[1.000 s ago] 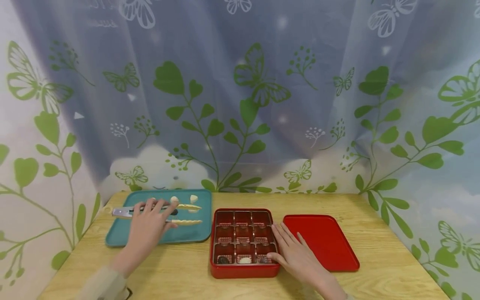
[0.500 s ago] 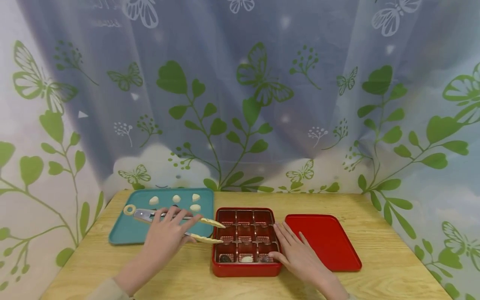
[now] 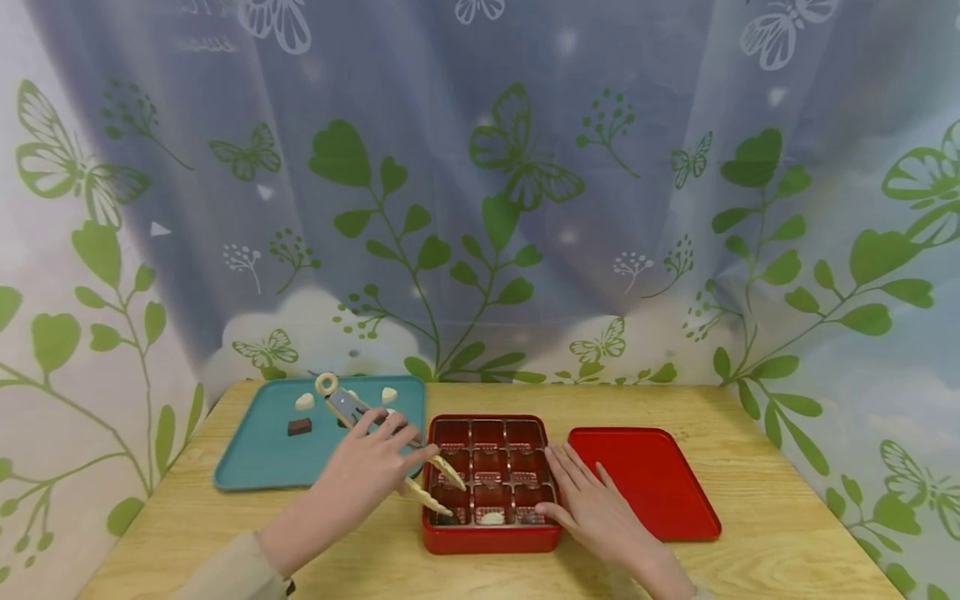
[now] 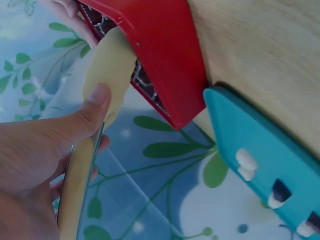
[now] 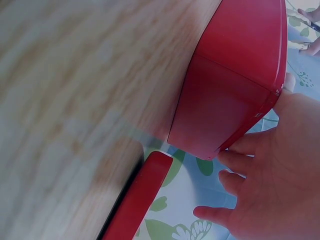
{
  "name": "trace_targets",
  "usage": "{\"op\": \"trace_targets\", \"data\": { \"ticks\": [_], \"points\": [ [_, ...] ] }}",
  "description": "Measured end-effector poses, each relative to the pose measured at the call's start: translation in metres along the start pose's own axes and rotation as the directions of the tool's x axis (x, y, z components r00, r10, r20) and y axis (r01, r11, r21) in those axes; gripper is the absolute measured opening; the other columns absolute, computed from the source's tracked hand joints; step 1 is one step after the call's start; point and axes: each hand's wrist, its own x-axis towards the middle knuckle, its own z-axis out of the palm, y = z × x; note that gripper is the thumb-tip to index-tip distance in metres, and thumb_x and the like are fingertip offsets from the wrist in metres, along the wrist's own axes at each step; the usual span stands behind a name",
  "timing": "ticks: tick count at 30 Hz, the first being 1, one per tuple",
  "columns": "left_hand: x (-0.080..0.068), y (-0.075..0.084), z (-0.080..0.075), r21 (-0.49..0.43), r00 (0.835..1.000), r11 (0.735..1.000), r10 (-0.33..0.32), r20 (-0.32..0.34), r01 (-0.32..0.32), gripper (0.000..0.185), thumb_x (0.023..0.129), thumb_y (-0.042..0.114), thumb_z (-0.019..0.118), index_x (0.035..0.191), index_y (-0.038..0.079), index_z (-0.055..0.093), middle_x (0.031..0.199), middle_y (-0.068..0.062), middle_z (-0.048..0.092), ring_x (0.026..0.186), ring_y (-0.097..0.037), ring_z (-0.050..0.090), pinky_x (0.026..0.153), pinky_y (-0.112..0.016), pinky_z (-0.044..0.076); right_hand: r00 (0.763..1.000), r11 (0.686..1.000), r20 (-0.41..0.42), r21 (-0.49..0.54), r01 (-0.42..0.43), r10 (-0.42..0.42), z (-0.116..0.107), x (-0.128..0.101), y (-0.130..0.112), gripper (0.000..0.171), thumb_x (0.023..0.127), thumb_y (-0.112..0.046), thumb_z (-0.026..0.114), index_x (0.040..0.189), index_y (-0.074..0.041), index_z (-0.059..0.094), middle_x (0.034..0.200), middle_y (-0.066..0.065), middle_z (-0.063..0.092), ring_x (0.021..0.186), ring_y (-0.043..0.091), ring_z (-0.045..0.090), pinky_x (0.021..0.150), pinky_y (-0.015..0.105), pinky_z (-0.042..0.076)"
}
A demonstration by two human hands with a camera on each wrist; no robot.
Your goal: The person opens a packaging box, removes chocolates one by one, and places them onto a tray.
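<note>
You worked in a staged recording booth, not a lived-in room: a small wooden desk (image 3: 750,508) stood enclosed on three sides by a printed curtain (image 3: 480,208) of green leaves and butterflies, with only a teal tray (image 3: 255,454) and red compartment box (image 3: 491,542) on it.

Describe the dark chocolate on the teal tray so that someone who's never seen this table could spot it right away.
Start at the wooden table and find the teal tray at its left, beside the red compartment box. On the tray's left part lies the dark chocolate, a small brown block. The pieces near it are pale and rounded, like the white piece just behind it.
</note>
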Motion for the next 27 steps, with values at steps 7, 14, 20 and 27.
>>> {"op": "trace_targets", "data": {
  "ticks": [7,14,20,27],
  "points": [
    [0.022,0.005,-0.01,0.095,0.985,0.986,0.129,0.118,-0.14,0.049,0.073,0.035,0.088,0.12,0.037,0.073,0.115,0.006,0.066,0.112,-0.018,0.057,0.102,-0.039,0.045,1.0,1.0,0.003,0.0,-0.002,0.002,0.0,0.0,0.0,0.08,0.101,-0.052,0.053,0.161,-0.006,0.027,0.167,0.012,0.023,0.154,0.034,0.019,0.118,0.067,0.02],
    [0.043,0.023,-0.017,0.206,0.957,0.946,0.206,0.207,-0.248,0.027,0.086,0.026,0.08,0.11,0.039,0.077,0.116,0.011,0.069,0.119,-0.013,0.057,0.11,-0.034,0.041,1.0,1.0,-0.002,-0.013,0.002,-0.002,0.001,0.0,0.0,0.08,0.101,-0.052,0.053,0.161,-0.006,0.027,0.167,0.011,0.023,0.154,0.032,0.019,0.118,0.066,0.021],
    [0.05,0.036,-0.019,0.234,0.936,0.934,0.199,0.291,-0.271,0.032,0.088,0.026,0.079,0.116,0.04,0.076,0.126,0.015,0.068,0.127,-0.01,0.055,0.114,-0.033,0.037,1.0,1.0,-0.008,-0.01,0.007,-0.007,0.001,0.0,0.0,0.08,0.101,-0.053,0.053,0.161,-0.006,0.027,0.167,0.012,0.023,0.154,0.033,0.02,0.117,0.067,0.022],
    [0.049,0.043,-0.012,0.23,0.948,0.938,0.202,0.247,-0.26,0.018,0.085,0.029,0.082,0.101,0.037,0.08,0.122,0.014,0.07,0.124,-0.011,0.056,0.112,-0.033,0.038,1.0,1.0,-0.007,-0.018,0.005,-0.005,-0.001,-0.001,0.001,0.081,0.101,-0.053,0.053,0.161,-0.006,0.027,0.167,0.012,0.023,0.154,0.033,0.019,0.118,0.066,0.021]
  ]
}}
